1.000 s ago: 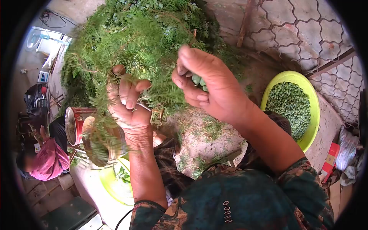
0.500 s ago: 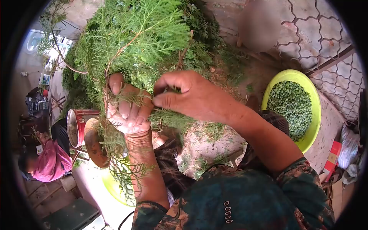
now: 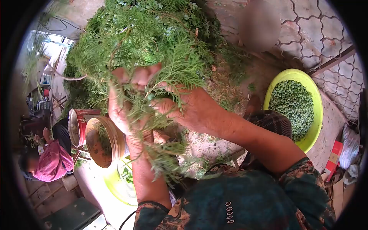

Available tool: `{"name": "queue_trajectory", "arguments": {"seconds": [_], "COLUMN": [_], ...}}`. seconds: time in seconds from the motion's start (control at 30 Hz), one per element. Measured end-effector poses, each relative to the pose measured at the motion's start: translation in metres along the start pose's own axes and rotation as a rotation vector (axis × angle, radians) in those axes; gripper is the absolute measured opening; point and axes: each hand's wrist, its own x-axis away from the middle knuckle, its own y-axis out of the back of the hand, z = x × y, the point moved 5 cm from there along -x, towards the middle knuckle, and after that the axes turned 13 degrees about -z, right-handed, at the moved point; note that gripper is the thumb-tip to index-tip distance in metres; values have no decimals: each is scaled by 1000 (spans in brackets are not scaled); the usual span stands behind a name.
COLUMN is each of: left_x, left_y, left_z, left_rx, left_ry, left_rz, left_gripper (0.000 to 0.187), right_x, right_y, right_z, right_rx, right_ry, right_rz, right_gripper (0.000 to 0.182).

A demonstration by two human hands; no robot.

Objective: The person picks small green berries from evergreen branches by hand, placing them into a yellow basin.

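My left hand (image 3: 122, 109) is closed around the stem of a leafy evergreen branch (image 3: 180, 65) with flat, scaly green sprays, likely cypress or arborvitae. Its foliage hangs over my left wrist and partly hides both hands. My right hand (image 3: 195, 111) meets the left at the branch, thumb and fingers curled together among the sprigs; what they pinch is hidden. Behind my hands rises a big heap of similar cut branches (image 3: 153, 23), with small pale cones among the leaves. To the right a yellow-green basin (image 3: 319, 111) holds many small green cones (image 3: 291, 107).
Left of my arm stand a brownish bucket (image 3: 119, 143) and a red bucket (image 3: 82, 115). Below them is another yellow-green basin (image 3: 111, 188) with some sprigs. A person in a pink top (image 3: 57, 161) sits at far left. A red box (image 3: 334, 155) lies at right.
The branch has swung and turned, its sprays now drooping across my hands and left forearm. My right hand has moved slightly down, in against the branch. The brownish bucket is less covered.
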Motion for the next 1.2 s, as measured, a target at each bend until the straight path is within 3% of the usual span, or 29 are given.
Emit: {"name": "queue_trajectory", "arguments": {"seconds": [0.03, 0.07, 0.17, 0.2, 0.23, 0.3, 0.37, 0.43, 0.5, 0.57, 0.63, 0.7, 0.73, 0.9, 0.93, 1.0, 1.1, 1.2], "left_x": [-1, -2, -5, 5, 5, 2, 7, 4, 4, 3, 3, -2, -5, -12, -11, -3, -9, -10], "left_y": [1, 4, 47, 37, 32, 19, 8, 3, 10, 24, 32, 46, 50, 47, 54, 37, 54, 62], "left_z": [0, 1, -2, -3, -2, -3, -5, -1, -3, 7, 17, 18, 11, 7, 8, 6, 10, 8], "left_rx": [-203, -199, -860, -947, -942, -999, -987, -871, -850, -472, -300, -455, -492, -351, -348, -263, -249, -274], "left_ry": [-61, -63, -167, -347, -351, -221, -204, -128, -137, 3, 97, 88, 65, 61, 57, 57, 95, 73], "left_rz": [-131, -129, -625, -583, -585, -612, -683, -477, -576, -439, -459, -746, -692, -578, -588, -688, -604, -686], "left_gripper": [24, 24, 51, 61, 61, 58, 55, 52, 45, 38, 33, 31, 28, 27, 27, 27, 27, 26], "right_x": [0, -1, -5, -2, 3, 3, -5, -6, -10, 1, 7, 10, 11, -4, -4, 26, 29, 30], "right_y": [-2, -2, 5, 3, -1, -5, -2, 8, 10, 0, -1, -2, -4, 2, 6, -8, -15, -17], "right_z": [-2, -8, -11, -18, -25, -33, -26, -11, 0, -12, -25, -28, -29, -16, -20, -35, -23, -22], "right_rx": [2, -104, -186, -243, -300, -328, -138, 9, 159, -594, -609, -622, -619, -142, -142, -952, -886, -871], "right_ry": [2, -103, -257, -412, -568, -531, -182, -219, -248, -1031, -1107, -1151, -1150, -385, -385, -1395, -1411, -1457], "right_rz": [1, -21, 16, 68, 120, 54, 24, 92, 180, 198, 258, 306, 316, 96, 99, 342, 297, 192], "right_gripper": [35, 33, 31, 31, 31, 32, 34, 27, 24, 26, 27, 23, 23, 16, 16, 25, 29, 24]}}
